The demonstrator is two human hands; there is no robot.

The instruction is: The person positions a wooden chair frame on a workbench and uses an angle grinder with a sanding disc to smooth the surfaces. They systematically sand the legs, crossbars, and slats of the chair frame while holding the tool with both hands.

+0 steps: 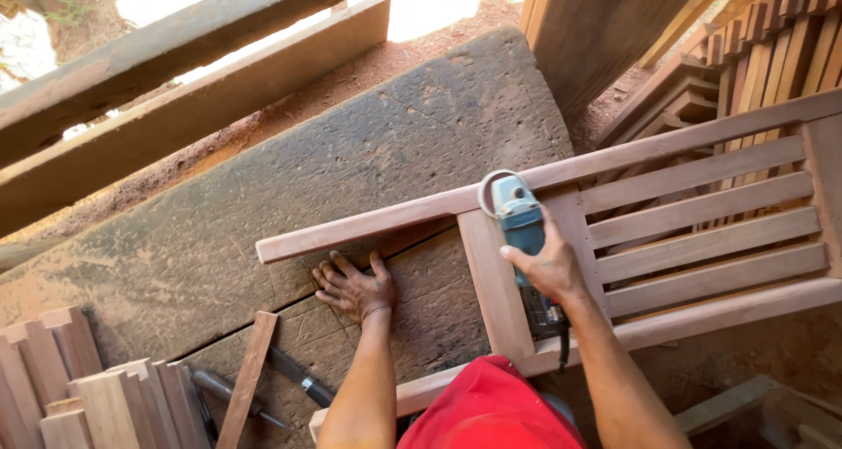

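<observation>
A slatted wooden frame (702,212) lies flat across a big dark slab (351,177). My right hand (548,265) grips a blue-green angle grinder (519,217), whose round disc guard sits at the joint of the frame's long top rail and a cross piece. My left hand (353,288) rests flat, fingers spread, on the slab just below the long rail (368,225), touching its lower edge. Red cloth (487,409) on my body shows at the bottom.
Short wood blocks (79,388) stand stacked at bottom left. A thin strip (248,374) and two dark-handled tools (298,379) lie on the slab near them. Long planks (193,89) run across the top left. More slats (772,54) lean at top right.
</observation>
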